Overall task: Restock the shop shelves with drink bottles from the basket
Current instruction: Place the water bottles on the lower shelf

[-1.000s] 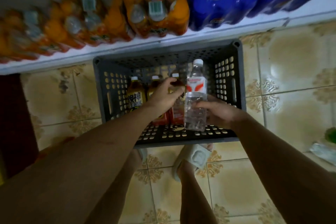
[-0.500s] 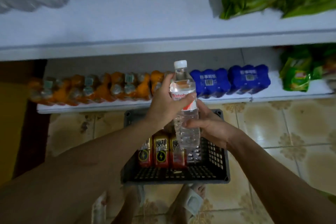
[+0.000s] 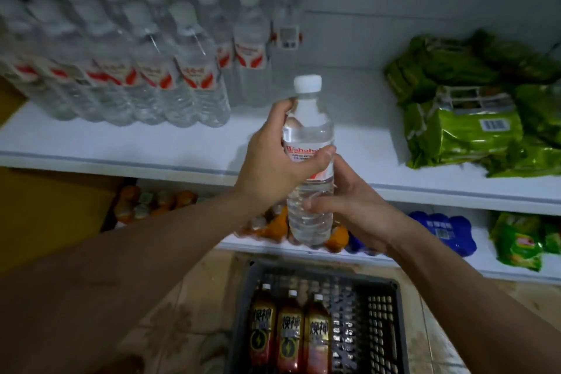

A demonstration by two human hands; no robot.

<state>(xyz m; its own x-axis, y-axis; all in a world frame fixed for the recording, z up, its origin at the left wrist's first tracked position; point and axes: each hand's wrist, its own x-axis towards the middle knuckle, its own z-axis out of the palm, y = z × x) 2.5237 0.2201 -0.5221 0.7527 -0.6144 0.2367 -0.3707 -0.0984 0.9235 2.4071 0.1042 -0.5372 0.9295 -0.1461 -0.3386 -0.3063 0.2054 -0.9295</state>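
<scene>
1. The water bottle (image 3: 309,161) has risen out of the basket (image 3: 379,313), where it stood a second ago, and is now held upright in front of the white middle shelf (image 3: 358,136), level with its open stretch
2. The left hand (image 3: 273,167), free a second ago, now wraps the label, thumb across the front; the right hand (image 3: 352,209) curls round the lower body, so both grip the same bottle
3. That reads as the lift being finished and the placing about to begin: the likely spot is the bare patch just right of the shelved water bottles (image 3: 194,85), which carry the same red-and-white label
4. The basket sits on the floor below and holds three dark energy drink bottles (image 3: 290,334) upright in a row along its left side; its right part shows only grid
5. Green packets (image 3: 464,127) fill the shelf's right end; orange drinks (image 3: 273,228) and blue packs (image 3: 440,231) lie on the lower shelf
</scene>
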